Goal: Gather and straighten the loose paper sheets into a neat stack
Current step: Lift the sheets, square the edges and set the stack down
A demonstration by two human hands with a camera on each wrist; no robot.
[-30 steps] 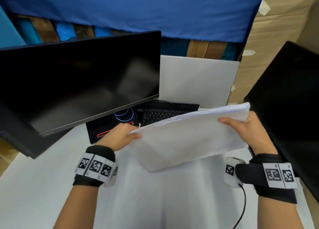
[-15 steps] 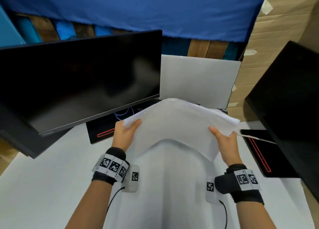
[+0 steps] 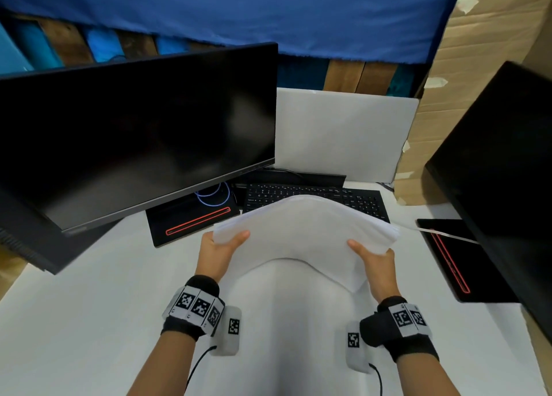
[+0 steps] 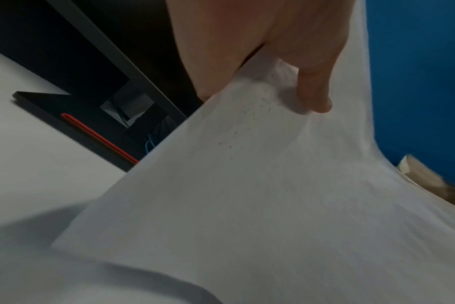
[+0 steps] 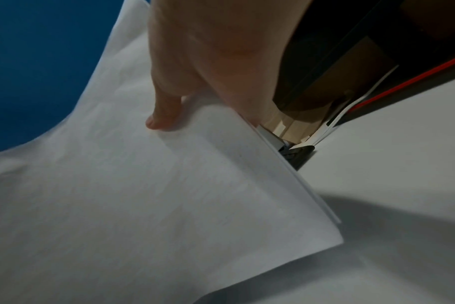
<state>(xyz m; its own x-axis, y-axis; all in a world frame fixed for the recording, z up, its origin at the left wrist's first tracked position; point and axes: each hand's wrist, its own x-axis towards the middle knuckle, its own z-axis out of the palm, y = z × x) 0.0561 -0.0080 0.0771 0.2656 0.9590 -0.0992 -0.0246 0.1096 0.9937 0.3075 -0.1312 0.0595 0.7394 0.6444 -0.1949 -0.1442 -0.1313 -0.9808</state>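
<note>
A stack of white paper sheets (image 3: 304, 231) is held in the air above the white desk, bowed upward in the middle. My left hand (image 3: 221, 251) grips its left edge with the thumb on top. My right hand (image 3: 373, 261) grips its right edge the same way. In the left wrist view the thumb (image 4: 312, 94) presses on the paper (image 4: 247, 195). The right wrist view has the thumb (image 5: 164, 111) on the top sheet (image 5: 169, 195), with the sheet edges fanned slightly. One more sheet (image 3: 445, 234) lies at the right, partly under the right monitor.
A large black monitor (image 3: 134, 133) stands at the left and another (image 3: 501, 186) at the right. A black keyboard (image 3: 313, 195) lies behind the paper. Behind it a white board (image 3: 343, 133) leans, and cardboard (image 3: 478, 52) stands at the far right. The white desk (image 3: 89, 321) spreads out in front.
Both hands drew closer together and lowered toward me. The stack went from tilted up at the right to level and bowed upward. The keyboard and right monitor base came into view.
</note>
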